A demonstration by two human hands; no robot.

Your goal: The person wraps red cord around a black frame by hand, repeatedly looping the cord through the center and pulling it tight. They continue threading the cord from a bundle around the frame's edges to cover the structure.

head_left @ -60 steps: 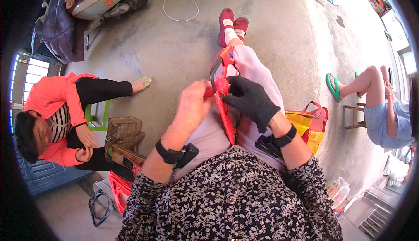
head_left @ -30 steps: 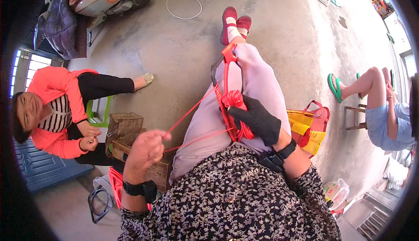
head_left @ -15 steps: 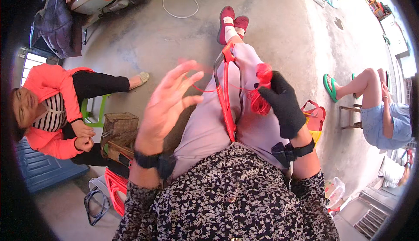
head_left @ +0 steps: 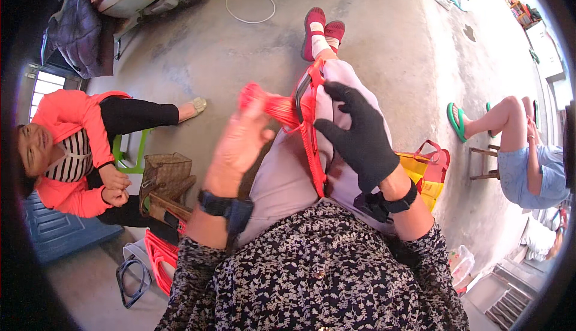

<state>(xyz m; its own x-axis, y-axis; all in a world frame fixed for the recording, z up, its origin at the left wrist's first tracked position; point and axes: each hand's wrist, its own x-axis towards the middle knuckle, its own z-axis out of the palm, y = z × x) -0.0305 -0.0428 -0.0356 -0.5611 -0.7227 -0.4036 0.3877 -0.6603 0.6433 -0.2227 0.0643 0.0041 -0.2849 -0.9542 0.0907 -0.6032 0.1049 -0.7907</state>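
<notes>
My bare left hand (head_left: pixel 243 139) is closed on a bundle of red cord (head_left: pixel 279 109), which is smeared by motion. The bundle lies at the left side of a long, narrow loop-shaped frame (head_left: pixel 315 160) on my lap. Red cord is wound closely round much of this frame, while a stretch near its far end shows black. My right hand (head_left: pixel 360 136), in a black glove, has its fingers apart just right of the frame. Nothing shows in its grasp, and whether its fingertips touch the frame I cannot tell.
Left of me sits a person in a coral jacket (head_left: pixel 69 151), beside a brown woven bag (head_left: pixel 165 178). Red-wrapped frames (head_left: pixel 159 259) stand near my left elbow. A red and yellow bag (head_left: pixel 429 172) is on my right; beyond it another person sits on a wooden stool (head_left: pixel 483 163).
The red cord bundle has passed from my right hand to my left, across the frame. My gloved right hand has let go and opened; my left hand has closed on the bundle.
</notes>
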